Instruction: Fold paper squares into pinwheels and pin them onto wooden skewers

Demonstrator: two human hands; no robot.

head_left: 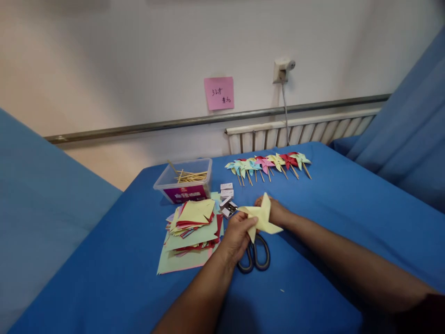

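A pale yellow paper pinwheel is pinched in my left hand, thumb on top near its middle. My right hand is right behind the pinwheel; the paper covers part of it and its fingers are hidden. Scissors with dark handles lie below my left hand, blades out of sight. Just left of the pinwheel sits an opened small box with tiny dark pins or tacks inside. Beyond it are small white boxes, stacked.
Coloured paper sheets are piled on the blue-covered table. A clear plastic tub behind them holds wooden sticks. Several finished pinwheels lie in a row at the back. A radiator and wall stand behind the table.
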